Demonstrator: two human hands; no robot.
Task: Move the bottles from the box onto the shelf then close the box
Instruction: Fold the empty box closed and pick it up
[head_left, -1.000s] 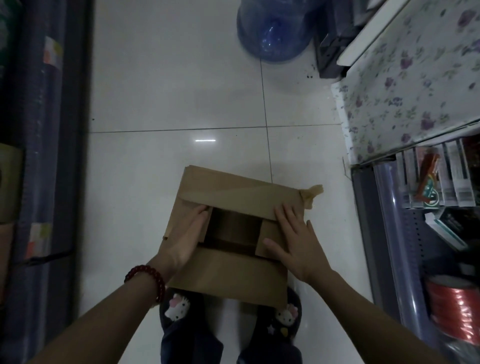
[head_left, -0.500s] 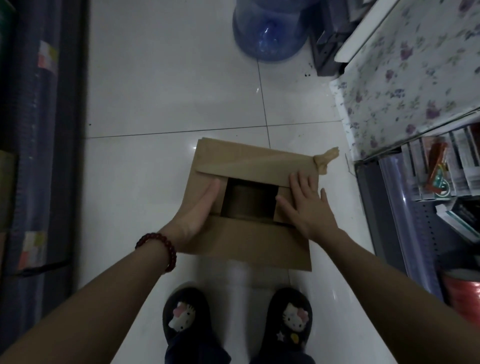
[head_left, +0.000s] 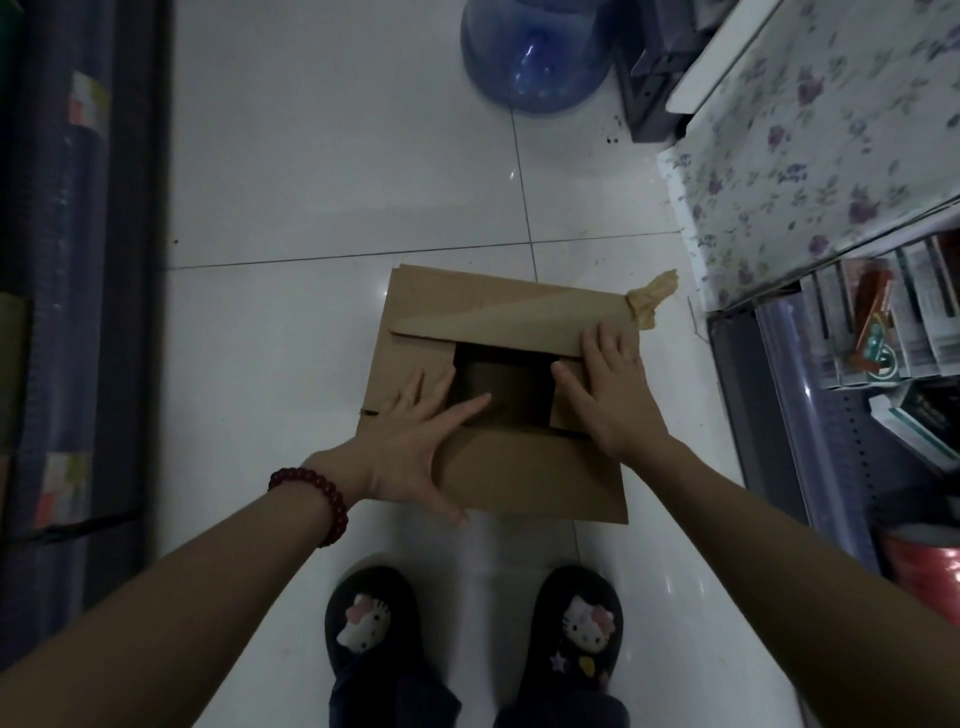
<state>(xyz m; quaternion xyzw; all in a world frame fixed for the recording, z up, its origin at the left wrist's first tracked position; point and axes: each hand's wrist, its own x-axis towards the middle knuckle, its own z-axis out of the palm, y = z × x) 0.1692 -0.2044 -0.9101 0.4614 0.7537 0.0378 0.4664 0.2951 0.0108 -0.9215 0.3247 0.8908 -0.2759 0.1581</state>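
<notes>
- Grip: nothing is grasped by either hand. The left hand is laid flat with fingers spread on the left flap of the box, its thumb reaching toward the central gap. The right hand is pressed flat, fingers straight and together, on the right flap.
- Floor: white tile; the box is set directly on it, just ahead of the person's slippers, presumably so both hands can bear down from above.
- Shelf: seen at the right edge, well apart from the hands; packaged goods are visible on it, but bottles cannot be made out there.
- Water jug: blue, standing on the floor beyond the box, not involved.
- Box: the far and near flaps are folded in; the side flaps are held down by the palms. A dark rectangular gap is left at the centre, and no bottles are seen through it.
- Judgement: the closing step appears to be in hand, with the flaps being flattened so they stay down.
- Tape: a crumpled strip is stuck at the far right corner, loose.
- Bracelet: red beads, worn on the left wrist.
</notes>
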